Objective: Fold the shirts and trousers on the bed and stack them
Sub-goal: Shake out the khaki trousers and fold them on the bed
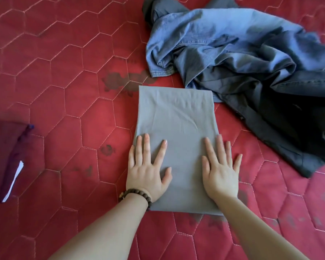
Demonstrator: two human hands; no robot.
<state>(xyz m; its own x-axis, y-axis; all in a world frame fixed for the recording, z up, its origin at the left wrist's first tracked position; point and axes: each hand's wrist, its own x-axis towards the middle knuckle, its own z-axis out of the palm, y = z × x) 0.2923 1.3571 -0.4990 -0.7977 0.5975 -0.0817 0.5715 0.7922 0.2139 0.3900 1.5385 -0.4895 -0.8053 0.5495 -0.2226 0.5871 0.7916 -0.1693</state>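
Both hands, left (147,171) and right (220,175), lie flat and unclenched on the grey shirt (176,124) at centre frame, seemingly smoothing it; next likely folding it, then tackling the pile (233,53) upper right.

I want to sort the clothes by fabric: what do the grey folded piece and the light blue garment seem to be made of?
Grey folded piece: looks like thin, matte knit, perhaps cotton jersey; it lies smooth with soft, fine creases. Light blue garment: probably light denim or chambray; its hem shows double stitching and a faded, woven surface.
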